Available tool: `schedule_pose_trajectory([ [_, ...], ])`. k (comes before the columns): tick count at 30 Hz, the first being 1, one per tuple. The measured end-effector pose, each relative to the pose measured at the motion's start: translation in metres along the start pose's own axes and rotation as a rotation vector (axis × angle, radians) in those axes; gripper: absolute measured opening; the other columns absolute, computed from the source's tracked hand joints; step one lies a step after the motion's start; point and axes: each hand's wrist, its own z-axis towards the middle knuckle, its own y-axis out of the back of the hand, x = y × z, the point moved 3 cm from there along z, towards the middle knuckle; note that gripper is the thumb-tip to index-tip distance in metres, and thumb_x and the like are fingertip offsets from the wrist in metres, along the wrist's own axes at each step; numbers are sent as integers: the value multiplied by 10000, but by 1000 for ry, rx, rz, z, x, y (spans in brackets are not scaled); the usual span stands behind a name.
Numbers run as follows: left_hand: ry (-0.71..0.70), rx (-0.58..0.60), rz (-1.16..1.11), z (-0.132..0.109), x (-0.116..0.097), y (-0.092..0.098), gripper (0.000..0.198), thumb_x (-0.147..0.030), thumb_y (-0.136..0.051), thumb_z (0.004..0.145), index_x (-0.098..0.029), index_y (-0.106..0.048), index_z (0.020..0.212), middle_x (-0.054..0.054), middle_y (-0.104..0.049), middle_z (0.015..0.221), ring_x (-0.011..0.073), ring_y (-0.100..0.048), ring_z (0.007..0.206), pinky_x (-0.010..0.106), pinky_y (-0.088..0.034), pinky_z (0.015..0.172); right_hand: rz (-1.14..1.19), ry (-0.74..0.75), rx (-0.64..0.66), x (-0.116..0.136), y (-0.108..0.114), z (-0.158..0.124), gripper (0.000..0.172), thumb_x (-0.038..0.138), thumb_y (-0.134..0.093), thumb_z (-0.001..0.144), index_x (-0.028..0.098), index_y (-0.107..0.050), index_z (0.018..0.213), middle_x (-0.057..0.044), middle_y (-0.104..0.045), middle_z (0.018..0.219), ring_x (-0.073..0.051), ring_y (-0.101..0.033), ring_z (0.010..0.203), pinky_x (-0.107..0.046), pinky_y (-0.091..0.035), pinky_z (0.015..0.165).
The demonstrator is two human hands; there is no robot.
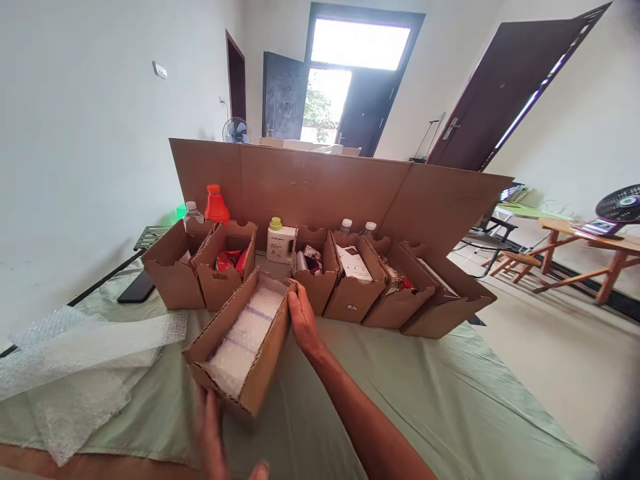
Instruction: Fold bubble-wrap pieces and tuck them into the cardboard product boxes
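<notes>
A narrow open-topped cardboard box sits at an angle in front of a row of similar boxes. Bubble-wrapped contents fill it. My right hand grips its far right corner, fingers along the side wall. At the near end, my left hand is blurred by motion; its fingers are stretched out against the front wall and its thumb is spread away. Behind the tilted box, a white bottle with a yellow-green cap stands in the gap between two boxes of the row.
Boxes with red packets and with white packaging stand in the row. A tall cardboard panel rises behind, near an orange bottle. Loose bubble wrap and a black phone lie left on the green cloth.
</notes>
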Motion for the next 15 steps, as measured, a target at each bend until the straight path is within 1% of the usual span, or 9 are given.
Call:
schedule_pose_trajectory([
  [2, -27, -28, 44, -4, 8, -13, 1382, -437, -864, 523, -327, -8, 1601, 83, 84, 1703, 489, 22, 1519, 683, -310, 1151, -11, -11, -59, -4, -9, 6, 667, 614, -355, 973, 161, -455, 1452, -155, -489, 1513, -281, -425, 1416, -472, -285, 1200],
  [4, -35, -54, 58, -8, 14, -22, 1430, -403, -889, 473, -343, -10, 1599, 93, 77, 1702, 501, -11, 1517, 691, -320, 1142, -16, -23, -95, -8, -16, 3, 660, 587, -347, 988, 166, -418, 1492, -142, -439, 1558, -263, -375, 1456, -465, -253, 1221],
  [6, -35, -63, 44, -10, 19, -27, 1440, -380, -898, 461, -341, -16, 1599, 106, 58, 1702, 502, -63, 1516, 684, -339, 1136, -9, -16, -132, -12, -19, -6, 648, 570, -333, 1001, 177, -403, 1512, -124, -402, 1589, -244, -343, 1479, -453, -244, 1232],
  [8, -36, -64, 34, -10, 20, -30, 1412, -372, -896, 476, -317, -45, 1602, 121, 42, 1701, 499, -83, 1516, 671, -352, 1137, 8, 7, -155, -15, -21, -16, 645, 581, -325, 1006, 192, -412, 1513, -106, -380, 1606, -231, -320, 1494, -443, -240, 1238],
  [10, -31, -40, 44, -9, 18, -33, 1375, -355, -881, 506, -294, -55, 1603, 130, 53, 1700, 497, -73, 1517, 662, -365, 1137, 37, 26, -144, -17, -22, -24, 646, 599, -323, 1006, 204, -430, 1505, -99, -386, 1604, -225, -327, 1492, -439, -249, 1238],
  [12, -25, 19, 56, -8, 13, -38, 1314, -310, -838, 581, -296, -13, 1604, 120, 89, 1699, 478, -25, 1527, 652, -372, 1140, 67, 23, -100, -17, -23, -30, 630, 597, -321, 1012, 212, -438, 1497, -97, -401, 1595, -217, -346, 1482, -433, -256, 1236],
  [15, -16, 92, 46, -4, 2, -48, 1074, -235, -664, 777, -317, 20, 1601, 75, 109, 1702, 390, 19, 1555, 628, -323, 1181, 100, -1, -86, -21, -18, -40, 590, 565, -300, 1031, 209, -453, 1476, -99, -438, 1568, -204, -377, 1461, -424, -269, 1229],
])
